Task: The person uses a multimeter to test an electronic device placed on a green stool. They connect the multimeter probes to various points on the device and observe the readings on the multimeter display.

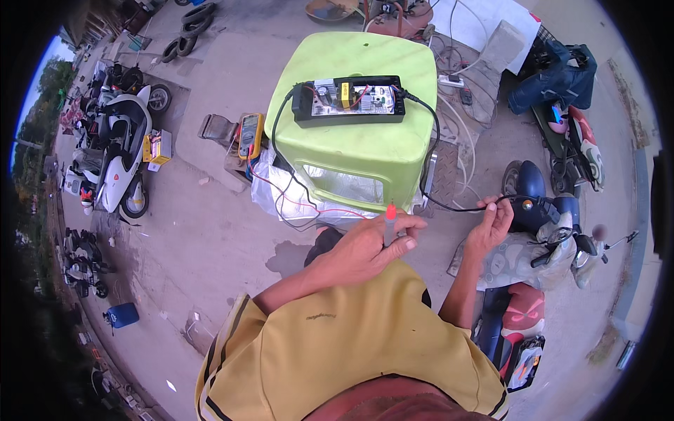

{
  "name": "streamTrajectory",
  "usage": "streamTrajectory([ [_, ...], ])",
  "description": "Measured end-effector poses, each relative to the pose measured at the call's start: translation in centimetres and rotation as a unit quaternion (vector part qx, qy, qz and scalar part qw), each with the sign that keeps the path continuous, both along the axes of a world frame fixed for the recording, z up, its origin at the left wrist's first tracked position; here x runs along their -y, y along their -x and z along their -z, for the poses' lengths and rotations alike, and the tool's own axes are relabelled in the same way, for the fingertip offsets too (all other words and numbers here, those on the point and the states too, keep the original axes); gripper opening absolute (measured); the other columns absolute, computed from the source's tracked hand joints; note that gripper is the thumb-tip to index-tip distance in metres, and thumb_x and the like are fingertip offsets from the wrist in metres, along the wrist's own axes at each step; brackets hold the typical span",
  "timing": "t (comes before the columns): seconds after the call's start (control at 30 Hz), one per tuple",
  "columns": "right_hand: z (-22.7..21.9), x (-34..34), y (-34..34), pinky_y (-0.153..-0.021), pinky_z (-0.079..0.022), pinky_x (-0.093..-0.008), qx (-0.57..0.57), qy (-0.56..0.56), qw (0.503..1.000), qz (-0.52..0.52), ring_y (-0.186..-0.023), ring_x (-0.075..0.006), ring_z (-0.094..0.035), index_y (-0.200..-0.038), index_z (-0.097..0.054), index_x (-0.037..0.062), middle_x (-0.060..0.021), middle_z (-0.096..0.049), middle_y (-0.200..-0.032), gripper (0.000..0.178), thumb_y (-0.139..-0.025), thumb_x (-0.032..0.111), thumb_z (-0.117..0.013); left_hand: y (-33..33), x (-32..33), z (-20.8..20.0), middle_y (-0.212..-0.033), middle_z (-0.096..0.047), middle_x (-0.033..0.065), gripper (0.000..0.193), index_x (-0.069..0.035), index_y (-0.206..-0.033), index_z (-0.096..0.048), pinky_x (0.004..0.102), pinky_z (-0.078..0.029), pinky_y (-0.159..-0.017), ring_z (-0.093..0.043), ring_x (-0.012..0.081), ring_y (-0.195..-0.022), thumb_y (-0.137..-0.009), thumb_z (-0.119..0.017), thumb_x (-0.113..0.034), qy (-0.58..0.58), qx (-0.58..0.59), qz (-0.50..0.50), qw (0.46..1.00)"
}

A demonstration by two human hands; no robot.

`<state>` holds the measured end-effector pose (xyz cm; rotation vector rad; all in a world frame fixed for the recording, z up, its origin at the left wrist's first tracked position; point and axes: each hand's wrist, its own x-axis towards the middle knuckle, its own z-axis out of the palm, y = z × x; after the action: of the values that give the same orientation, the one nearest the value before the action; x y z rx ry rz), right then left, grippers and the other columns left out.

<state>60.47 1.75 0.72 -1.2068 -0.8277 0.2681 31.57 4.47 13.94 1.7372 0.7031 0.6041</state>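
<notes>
My left hand (364, 247) is closed around a slim test probe (390, 212) with a red collar and a thin tip pointing up, just in front of the stool. To the right, my right hand (493, 219) pinches a black cable (449, 207) between thumb and fingers. That cable runs up to an opened black charger case (302, 111) lying on a light green plastic stool (351, 144). Inside the case a circuit board (382, 99) is exposed. A yellow multimeter (250, 135) stands left of the stool, and a red lead (309, 202) stretches from its side toward my left hand.
Clear plastic sheeting (265, 181) lies at the stool's base. A scooter (530, 188) stands close on the right, near my right hand. White scooters (126, 151) are parked at the left, beside a small carton (160, 147). Loose cables (467, 133) clutter the ground behind.
</notes>
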Motion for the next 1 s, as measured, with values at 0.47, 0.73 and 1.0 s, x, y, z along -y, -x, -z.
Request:
streamTrajectory([
  [0.47,-0.5,6.3,6.7,-0.075,-0.055,-0.0317,0.237,0.187,0.951,-0.069,-0.081,-0.0176,-0.068,-0.111,-0.068,0.0028,-0.0077,-0.071,-0.092,0.018,-0.093,0.004,-0.067,-5.8,-1.8,2.8,-0.117,-0.054,0.0058,0.049,-0.018,-0.134,-0.058,0.0370,-0.053,-0.055,-0.067,0.0268,-0.080,-0.087,-0.067,-0.006,-0.313,-0.071,0.156,0.934],
  [0.73,-2.4,4.7,7.9,-0.080,-0.055,-0.0279,0.005,0.168,0.973,-0.155,-0.087,-0.0127,-0.068,-0.115,-0.067,-0.0033,-0.0074,-0.073,-0.094,0.018,-0.099,-0.003,-0.058,-2.5,-3.9,1.9,-0.119,-0.051,0.0097,0.037,-0.013,-0.118,-0.060,0.0392,-0.052,-0.052,-0.067,0.0259,-0.070,-0.083,-0.063,0.002,-0.322,-0.021,0.188,0.927],
  [1.0,-6.0,2.9,10.7,-0.082,-0.054,-0.0279,-0.061,0.162,0.971,-0.166,-0.088,-0.0133,-0.066,-0.117,-0.066,-0.0071,-0.0081,-0.072,-0.096,0.018,-0.101,-0.001,-0.059,-0.5,-5.2,3.1,-0.128,-0.050,0.0107,0.043,-0.015,-0.127,-0.059,0.0404,-0.057,-0.064,-0.068,0.0306,-0.083,-0.086,-0.064,-0.006,-0.401,-0.081,0.154,0.900],
])
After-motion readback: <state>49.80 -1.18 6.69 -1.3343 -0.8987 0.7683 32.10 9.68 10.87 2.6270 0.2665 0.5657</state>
